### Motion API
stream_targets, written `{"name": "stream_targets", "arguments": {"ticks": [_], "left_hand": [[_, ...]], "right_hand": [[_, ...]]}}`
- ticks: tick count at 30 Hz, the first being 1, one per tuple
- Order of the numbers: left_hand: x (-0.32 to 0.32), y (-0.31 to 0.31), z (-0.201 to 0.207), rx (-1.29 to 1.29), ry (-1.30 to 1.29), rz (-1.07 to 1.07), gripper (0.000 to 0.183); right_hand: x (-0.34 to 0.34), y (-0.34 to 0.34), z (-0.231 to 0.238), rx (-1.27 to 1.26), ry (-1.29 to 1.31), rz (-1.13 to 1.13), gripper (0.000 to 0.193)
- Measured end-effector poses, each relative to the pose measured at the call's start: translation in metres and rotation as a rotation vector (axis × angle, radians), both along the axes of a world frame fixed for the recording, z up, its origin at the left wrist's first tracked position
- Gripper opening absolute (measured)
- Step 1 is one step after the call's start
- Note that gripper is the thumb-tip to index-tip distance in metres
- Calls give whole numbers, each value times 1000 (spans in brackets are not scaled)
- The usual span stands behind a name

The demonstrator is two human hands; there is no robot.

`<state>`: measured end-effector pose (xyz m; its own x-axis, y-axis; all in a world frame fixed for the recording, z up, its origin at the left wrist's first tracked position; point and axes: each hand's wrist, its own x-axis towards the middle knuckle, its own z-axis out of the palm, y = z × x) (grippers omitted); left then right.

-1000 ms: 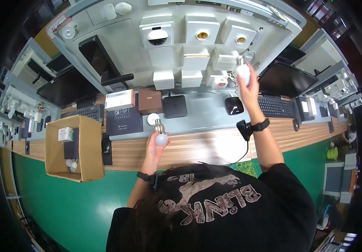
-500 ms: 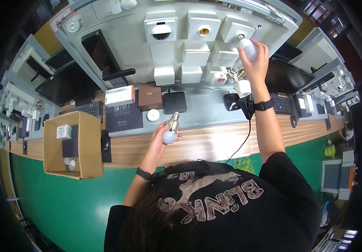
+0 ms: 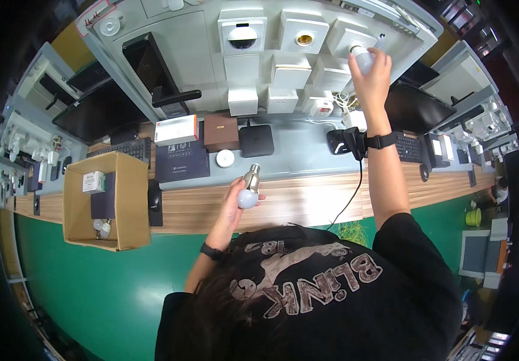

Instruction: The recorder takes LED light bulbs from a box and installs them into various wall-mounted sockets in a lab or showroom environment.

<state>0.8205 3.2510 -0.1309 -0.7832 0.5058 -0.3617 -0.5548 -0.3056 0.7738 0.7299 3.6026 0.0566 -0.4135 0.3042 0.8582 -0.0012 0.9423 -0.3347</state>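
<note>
My right hand (image 3: 372, 87) is raised to the wall panel, its fingers closed around a white light bulb (image 3: 364, 59). That bulb's base end meets the front of a white box (image 3: 345, 34) in the upper row; the base is mostly hidden, so how deep it sits cannot be told. Low over the desk edge, my left hand (image 3: 229, 204) grips a second light bulb (image 3: 248, 198), its silver screw base pointing up and away from me. Between the two hands' reach, a neighbouring white box carries a bare brass-coloured lamp socket (image 3: 304, 40).
An open cardboard box (image 3: 133, 207) at the left holds more bulbs and a small carton. On the desk lie a brown box (image 3: 221, 133), a black flat device (image 3: 256, 141), and a white round puck (image 3: 225, 158). A black cable (image 3: 352, 203) runs below my right wrist.
My right hand has brought its bulb against the wall box, and the screw base that showed before is now mostly hidden. My left hand keeps its bulb; the whole view has shifted slightly.
</note>
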Motion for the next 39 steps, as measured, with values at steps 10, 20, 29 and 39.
{"name": "stream_targets", "arguments": {"ticks": [10,20,29,39], "left_hand": [[3,-4,-6,68,-4,42,44],[-11,-18,2,51,32,50,43],[-21,-41,-4,50,18,74,41],[-14,-57,-6,49,31,61,42]], "right_hand": [[-14,-8,-8,-359,127,-75,52],[-9,-23,-4,-143,23,-118,55],[6,-16,3,-82,-123,-95,58],[-4,-5,9,-321,-276,-409,70]]}}
